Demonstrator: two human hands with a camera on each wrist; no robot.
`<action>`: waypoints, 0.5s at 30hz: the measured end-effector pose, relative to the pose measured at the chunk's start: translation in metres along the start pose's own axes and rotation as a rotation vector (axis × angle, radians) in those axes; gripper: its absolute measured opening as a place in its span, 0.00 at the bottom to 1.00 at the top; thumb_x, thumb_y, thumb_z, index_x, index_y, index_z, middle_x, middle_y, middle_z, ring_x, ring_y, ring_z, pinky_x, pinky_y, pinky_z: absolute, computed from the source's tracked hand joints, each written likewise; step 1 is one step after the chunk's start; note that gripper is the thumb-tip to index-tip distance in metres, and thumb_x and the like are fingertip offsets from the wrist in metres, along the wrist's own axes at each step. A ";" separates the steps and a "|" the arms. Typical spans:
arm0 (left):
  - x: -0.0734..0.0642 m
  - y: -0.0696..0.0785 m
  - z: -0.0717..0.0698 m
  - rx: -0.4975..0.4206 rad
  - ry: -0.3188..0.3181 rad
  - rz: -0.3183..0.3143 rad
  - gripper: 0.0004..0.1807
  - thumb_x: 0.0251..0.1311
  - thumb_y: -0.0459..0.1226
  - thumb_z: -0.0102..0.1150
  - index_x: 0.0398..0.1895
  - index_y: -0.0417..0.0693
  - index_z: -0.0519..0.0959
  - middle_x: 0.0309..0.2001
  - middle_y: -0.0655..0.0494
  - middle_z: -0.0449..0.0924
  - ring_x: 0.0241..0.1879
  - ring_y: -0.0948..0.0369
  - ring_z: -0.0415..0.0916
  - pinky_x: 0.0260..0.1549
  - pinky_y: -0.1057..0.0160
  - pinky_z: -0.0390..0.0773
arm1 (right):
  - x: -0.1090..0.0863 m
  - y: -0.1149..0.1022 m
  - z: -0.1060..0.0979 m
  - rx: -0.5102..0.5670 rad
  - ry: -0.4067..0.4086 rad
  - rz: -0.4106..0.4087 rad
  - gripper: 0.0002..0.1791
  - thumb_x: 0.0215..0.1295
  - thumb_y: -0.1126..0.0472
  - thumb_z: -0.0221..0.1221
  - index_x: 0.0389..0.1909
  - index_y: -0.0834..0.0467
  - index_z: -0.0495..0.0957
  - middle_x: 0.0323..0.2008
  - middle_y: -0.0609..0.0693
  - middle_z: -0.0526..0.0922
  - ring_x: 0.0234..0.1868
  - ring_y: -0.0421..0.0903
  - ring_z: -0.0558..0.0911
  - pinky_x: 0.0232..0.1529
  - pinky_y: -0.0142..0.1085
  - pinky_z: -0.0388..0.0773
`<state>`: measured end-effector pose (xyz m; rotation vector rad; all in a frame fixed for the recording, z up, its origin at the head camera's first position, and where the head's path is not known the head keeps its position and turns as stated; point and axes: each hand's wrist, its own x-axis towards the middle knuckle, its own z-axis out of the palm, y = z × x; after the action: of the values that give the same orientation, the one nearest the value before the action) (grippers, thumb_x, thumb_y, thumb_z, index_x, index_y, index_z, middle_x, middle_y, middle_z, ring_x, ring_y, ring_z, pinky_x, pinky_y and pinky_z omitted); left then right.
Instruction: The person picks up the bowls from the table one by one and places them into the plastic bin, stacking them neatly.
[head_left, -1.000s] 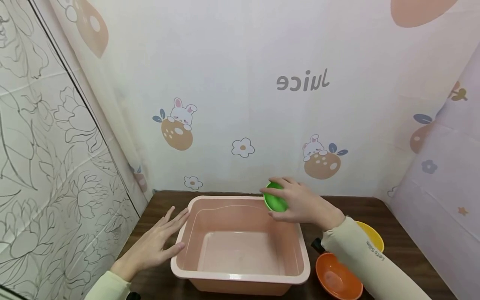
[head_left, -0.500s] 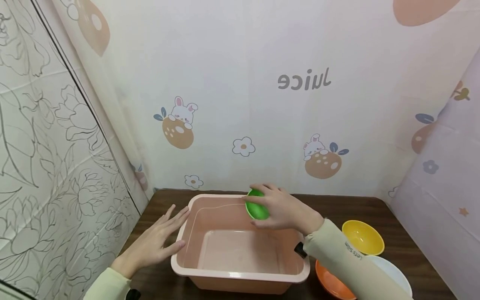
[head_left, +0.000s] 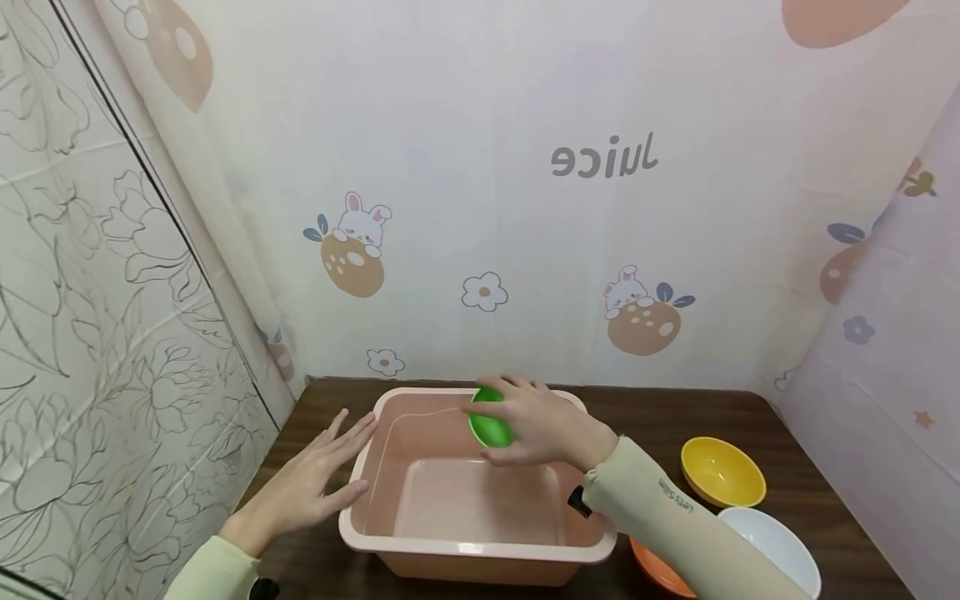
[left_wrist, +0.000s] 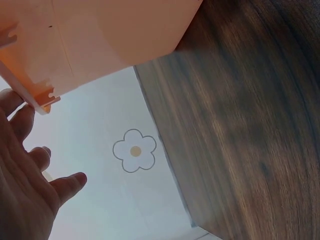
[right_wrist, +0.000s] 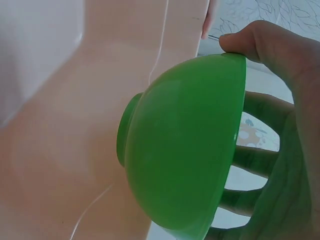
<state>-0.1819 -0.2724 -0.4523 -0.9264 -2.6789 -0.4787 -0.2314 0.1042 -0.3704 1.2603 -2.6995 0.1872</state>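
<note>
A green bowl (head_left: 491, 425) is held by its rim in my right hand (head_left: 543, 425), tipped on its side over the far part of the pink basin (head_left: 480, 550). In the right wrist view the bowl's rounded outside and foot (right_wrist: 129, 131) face the basin wall, with the thumb at one side of the rim and the fingers behind it. My left hand (head_left: 307, 483) rests with straight, spread fingers on the basin's left rim. From the left wrist view, the fingertips (left_wrist: 22, 120) touch the underside of that rim.
Right of the basin stand a yellow bowl (head_left: 723, 472), a white bowl (head_left: 776, 546) and an orange bowl (head_left: 658, 571), the last partly hidden by the right sleeve. The dark wooden table (head_left: 645, 408) ends at a patterned wall covering (head_left: 420, 208).
My right hand has carried the green bowl leftward, farther over the basin. The yellow bowl and the white bowl have come into view from behind the sleeve. The left hand stays on the rim.
</note>
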 end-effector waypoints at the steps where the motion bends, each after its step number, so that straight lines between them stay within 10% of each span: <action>1: 0.000 0.000 0.000 0.002 -0.002 -0.002 0.43 0.66 0.51 0.63 0.81 0.55 0.59 0.80 0.57 0.60 0.81 0.42 0.49 0.67 0.32 0.65 | 0.001 -0.001 0.001 -0.001 -0.003 -0.009 0.32 0.60 0.39 0.63 0.67 0.37 0.77 0.70 0.54 0.71 0.64 0.58 0.75 0.47 0.54 0.80; 15: -0.001 0.001 0.000 0.003 0.013 0.005 0.42 0.66 0.50 0.63 0.81 0.54 0.60 0.80 0.57 0.60 0.81 0.42 0.49 0.66 0.31 0.67 | 0.007 -0.009 0.011 -0.070 -0.029 -0.129 0.27 0.66 0.38 0.61 0.66 0.35 0.78 0.72 0.52 0.70 0.64 0.62 0.73 0.44 0.61 0.82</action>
<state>-0.1804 -0.2724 -0.4529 -0.9261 -2.6643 -0.4780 -0.2299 0.0909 -0.3797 1.4200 -2.6121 0.0587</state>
